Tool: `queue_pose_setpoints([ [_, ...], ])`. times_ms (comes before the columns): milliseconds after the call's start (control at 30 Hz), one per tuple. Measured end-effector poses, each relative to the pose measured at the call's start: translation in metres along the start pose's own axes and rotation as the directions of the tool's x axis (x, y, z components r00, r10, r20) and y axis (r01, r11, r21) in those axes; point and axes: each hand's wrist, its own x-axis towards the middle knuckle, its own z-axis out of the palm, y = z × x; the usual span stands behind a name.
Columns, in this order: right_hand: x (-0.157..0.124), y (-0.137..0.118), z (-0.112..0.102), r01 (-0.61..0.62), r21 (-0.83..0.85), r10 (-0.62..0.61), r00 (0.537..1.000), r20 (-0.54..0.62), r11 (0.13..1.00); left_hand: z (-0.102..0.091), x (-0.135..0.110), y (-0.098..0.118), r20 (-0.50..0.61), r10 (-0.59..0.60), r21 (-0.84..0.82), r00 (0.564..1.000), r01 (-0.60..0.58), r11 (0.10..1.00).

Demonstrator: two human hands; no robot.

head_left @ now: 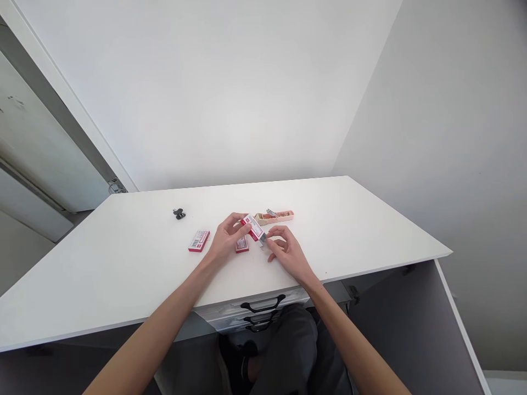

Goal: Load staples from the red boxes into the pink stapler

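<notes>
My left hand (225,240) grips a small red and white box (252,226) a little above the white table (123,263). My right hand (285,249) pinches the lower right end of that same box, where something grey sticks out. A second red and white box (242,245) lies flat under my hands. A third box (199,240) lies to the left of my left hand. A pale pink stapler (275,216), lying open, sits just behind the held box.
A small black binder clip (179,214) lies at the back left of the table. White drawers with black handles (263,304) sit under the table's front edge, above my lap. White walls close in behind and to the right.
</notes>
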Motion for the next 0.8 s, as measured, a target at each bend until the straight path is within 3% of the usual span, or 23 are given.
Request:
queue_pose_setpoints([
  [233,-0.0022,-0.0007,0.0012,0.061,-0.09,-0.061,0.998,0.001,0.994,-0.0005,0.0009,-0.0022,-0.027,-0.027,-0.006,0.999,0.026,1.0],
  [467,-0.0015,0.0019,0.001,0.08,-0.224,-0.108,0.988,-0.115,0.971,0.0027,0.0001,-0.0014,0.01,-0.03,0.008,1.0,0.03,1.0],
  [700,-0.0009,0.0065,0.0009,0.138,-0.344,-0.165,0.985,-0.048,0.929,0.0021,-0.0009,-0.0005,0.012,-0.033,0.041,0.999,0.032,0.999],
  [800,-0.0013,0.0054,0.0002,0.141,-0.345,-0.161,0.987,-0.03,0.928,0.0016,-0.0003,-0.001,-0.04,-0.041,0.056,0.998,0.043,0.997],
])
